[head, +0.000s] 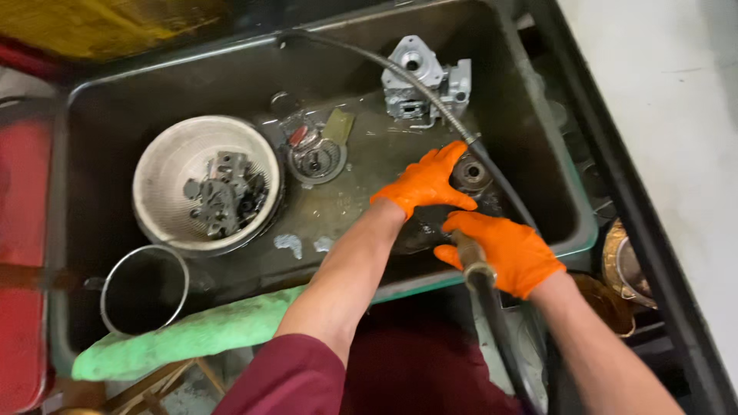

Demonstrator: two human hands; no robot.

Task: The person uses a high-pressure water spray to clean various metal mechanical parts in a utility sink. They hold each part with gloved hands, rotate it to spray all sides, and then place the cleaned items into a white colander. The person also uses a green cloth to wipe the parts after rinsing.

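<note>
Orange gloves cover both hands over a dark wash tub (538,115). Left hand (427,181) lies flat, fingers spread, on a round metal part (470,174) at the tub bottom. Right hand (507,252) is clenched around a hose nozzle (469,257) just beside that part. Farther left sit a pale strainer bowl (165,165) of small parts, a metal can (144,289), and a grey casting (423,81) at the back.

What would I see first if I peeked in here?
Two bright orange gloves: the left hand presses a round metal part in the dark tub, and the right hand holds a hose at the near edge. At the left sits a pale bowl of small metal parts.
</note>
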